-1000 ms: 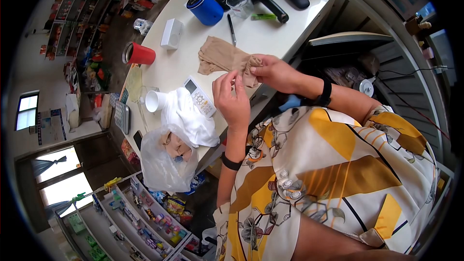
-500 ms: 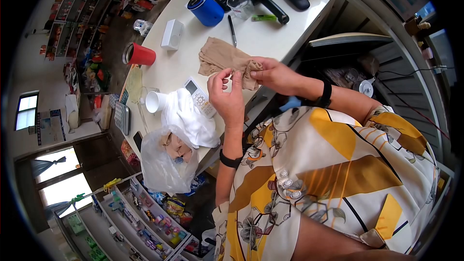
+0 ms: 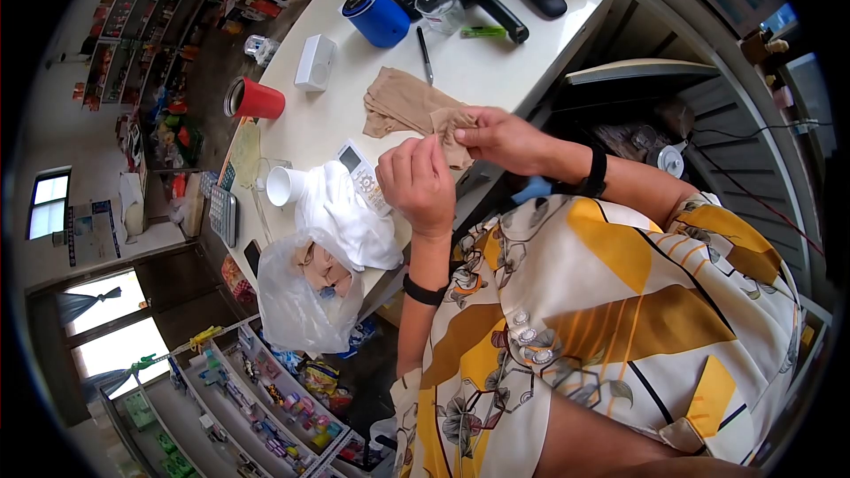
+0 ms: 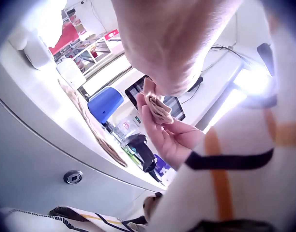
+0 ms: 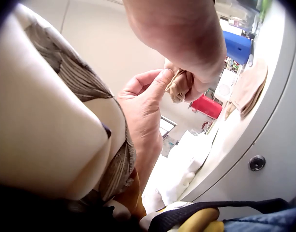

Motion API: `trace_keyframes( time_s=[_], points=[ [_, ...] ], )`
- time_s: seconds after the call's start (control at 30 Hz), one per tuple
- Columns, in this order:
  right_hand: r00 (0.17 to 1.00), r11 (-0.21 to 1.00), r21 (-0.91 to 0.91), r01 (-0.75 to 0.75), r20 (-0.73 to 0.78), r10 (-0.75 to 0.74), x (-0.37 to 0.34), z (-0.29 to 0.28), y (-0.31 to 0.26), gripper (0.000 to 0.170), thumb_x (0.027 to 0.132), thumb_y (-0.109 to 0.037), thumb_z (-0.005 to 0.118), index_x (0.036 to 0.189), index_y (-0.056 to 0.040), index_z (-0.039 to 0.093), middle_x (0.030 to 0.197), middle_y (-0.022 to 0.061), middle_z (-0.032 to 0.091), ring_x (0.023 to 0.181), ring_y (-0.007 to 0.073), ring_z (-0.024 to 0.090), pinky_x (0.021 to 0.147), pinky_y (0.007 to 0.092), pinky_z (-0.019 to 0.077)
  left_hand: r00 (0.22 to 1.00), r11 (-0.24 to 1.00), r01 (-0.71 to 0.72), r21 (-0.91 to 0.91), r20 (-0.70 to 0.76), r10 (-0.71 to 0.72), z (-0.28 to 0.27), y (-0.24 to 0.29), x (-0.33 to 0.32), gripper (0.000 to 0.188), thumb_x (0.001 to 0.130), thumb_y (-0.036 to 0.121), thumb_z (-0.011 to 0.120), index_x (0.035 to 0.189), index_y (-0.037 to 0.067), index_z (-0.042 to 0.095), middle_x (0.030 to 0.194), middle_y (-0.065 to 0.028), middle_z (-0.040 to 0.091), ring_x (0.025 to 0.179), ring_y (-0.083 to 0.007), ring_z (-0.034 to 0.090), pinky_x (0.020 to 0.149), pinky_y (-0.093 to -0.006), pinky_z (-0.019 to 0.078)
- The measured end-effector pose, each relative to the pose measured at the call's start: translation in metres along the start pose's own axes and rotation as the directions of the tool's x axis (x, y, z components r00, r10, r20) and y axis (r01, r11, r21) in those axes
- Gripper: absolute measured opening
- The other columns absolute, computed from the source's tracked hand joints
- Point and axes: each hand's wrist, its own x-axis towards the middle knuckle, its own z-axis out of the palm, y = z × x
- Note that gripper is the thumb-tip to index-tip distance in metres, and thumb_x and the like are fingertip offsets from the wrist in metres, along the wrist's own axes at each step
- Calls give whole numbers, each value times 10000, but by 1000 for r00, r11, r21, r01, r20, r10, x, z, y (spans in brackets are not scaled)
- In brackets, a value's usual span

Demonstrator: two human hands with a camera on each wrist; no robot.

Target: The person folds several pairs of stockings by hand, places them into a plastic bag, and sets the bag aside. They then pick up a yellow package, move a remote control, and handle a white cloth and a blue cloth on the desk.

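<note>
Held tan cloth (image 3: 453, 128) is up btwn both hands, just over the near edge of the worktop (image 3: 482, 75); it's bunched & folded, short. In head view its long axis runs steeply, top L to bottom R, w/ the loose lower corner pointing down twd the wearer's side. L wrist view has it tilted the same way, upper L to lower R. L hand (image 3: 416, 181) has fingers curled in, thumb & index pinching the cloth's edge, as R wrist view shows; its back faces the head cam, forearm rising nearly upright from the bottom of head view. R hand (image 3: 506, 140) grips the other side, thumb on top, fingers behind; forearm comes in from the R, sloping up to the L. Dark bands sit on both wrists. A 2nd tan cloth (image 3: 398, 102) lies flat on the worktop just beyond, apart from the held one per wrist views, long axis upper L to lower R in head view. Black pen (image 3: 425, 55) points at its far edge. White box (image 3: 315, 63) & blue cylinder (image 3: 376, 18) stand beyond; red cup (image 3: 258, 99) is tipped over in head view's slant, can't tell if it's really on its side. White remote (image 3: 363, 179) is by the L hand, partly next to white cloth (image 3: 341, 217); plastic bag (image 3: 310, 310) w/ tan stuff sits beside that.
</note>
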Motion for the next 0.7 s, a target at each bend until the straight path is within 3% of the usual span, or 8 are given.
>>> trace_keyframes(
  time_s=[0.13, 0.23, 0.33, 0.43, 0.53, 0.7],
  points=[
    [997, 997, -71, 35, -67, -39, 0, 6, -5, 280, 1024, -113, 544, 1292, -43, 584, 1162, 22, 662, 1034, 115, 632, 924, 289, 515, 996, 997, -66, -47, 57, 69, 0, 13, 1, 176, 762, -7, 781, 890, 59, 679, 859, -62, 651, 764, -272, 609, 697, -385, 499],
    [995, 993, -112, 42, -84, -52, -1, 9, -8, 283, 1030, -128, 539, 1296, -41, 583, 1169, 36, 668, 1049, 127, 642, 933, 300, 524, 984, 993, -31, -117, 170, 51, 1, 20, -6, 190, 772, -5, 772, 929, 51, 680, 838, -76, 656, 723, -274, 609, 646, -375, 500],
    [994, 994, -97, 41, -94, -50, -2, 9, -7, 286, 1032, -140, 543, 1298, -44, 584, 1156, 38, 671, 1032, 129, 648, 936, 302, 531, 984, 989, -38, -142, 168, 62, 6, 16, -8, 203, 820, 39, 744, 1013, 43, 680, 826, -64, 644, 710, -258, 601, 580, -348, 502],
    [995, 997, -58, 43, -82, -48, 0, 3, -1, 282, 1028, -150, 556, 1285, -39, 587, 1140, 35, 670, 1014, 127, 653, 940, 305, 535, 980, 989, 68, -134, 194, -41, 4, 18, -6, 173, 869, 37, 686, 1042, 25, 685, 844, -95, 655, 721, -280, 614, 614, -377, 510],
    [999, 1000, -5, 30, -30, -30, -4, 6, -4, 272, 1021, -154, 567, 1262, -29, 589, 1130, 35, 666, 1009, 123, 652, 942, 312, 537, 937, 919, 306, -249, 252, -244, 6, 17, -10, 188, 895, 30, 635, 1075, 4, 686, 852, -121, 662, 745, -303, 632, 645, -400, 514],
    [999, 999, 2, 44, 13, -44, -5, 5, -1, 258, 1019, -152, 562, 1237, -17, 586, 1131, 44, 660, 1012, 121, 648, 948, 322, 538, 898, 870, 386, -307, 340, -278, 2, 14, -7, 230, 888, 9, 616, 1108, 0, 683, 853, -135, 664, 776, -318, 649, 670, -406, 515]
  ],
)
